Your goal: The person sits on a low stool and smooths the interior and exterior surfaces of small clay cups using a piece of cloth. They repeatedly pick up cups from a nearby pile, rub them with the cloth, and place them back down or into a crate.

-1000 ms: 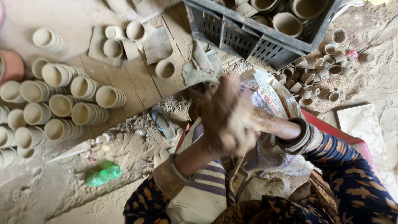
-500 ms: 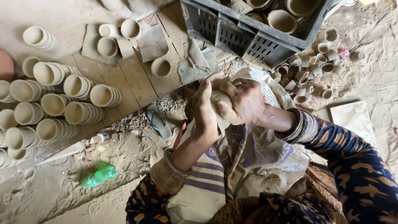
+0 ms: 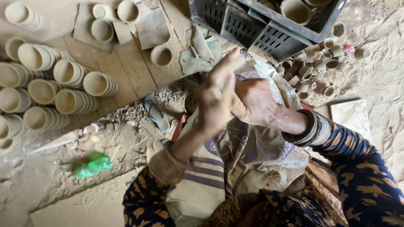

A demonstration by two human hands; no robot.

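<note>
My left hand [image 3: 216,98] is held up with flat, straight fingers, its palm pressed against my right hand [image 3: 257,104]. My right hand curls toward it, fingers cupped. The two meet above a woven sack [image 3: 206,185] spread over my lap. A pale clay lump showed between the palms a moment ago; it is hidden between them now. Both wrists wear bangles, and my sleeves are dark blue with an orange pattern.
Stacks of clay cups [image 3: 69,90] lie on their sides on a wooden board [image 3: 126,69] at the left. A single cup [image 3: 162,55] stands near the board's edge. A black plastic crate [image 3: 256,31] of cups sits ahead, with small cups [image 3: 313,69] heaped beside it. A sandal [image 3: 156,112] and a green bag [image 3: 92,164] lie on the dirt.
My hands have rubbed against each other; the left hand went from cupped to flat and upright. The clay lump seen between them half a second ago is now covered.
</note>
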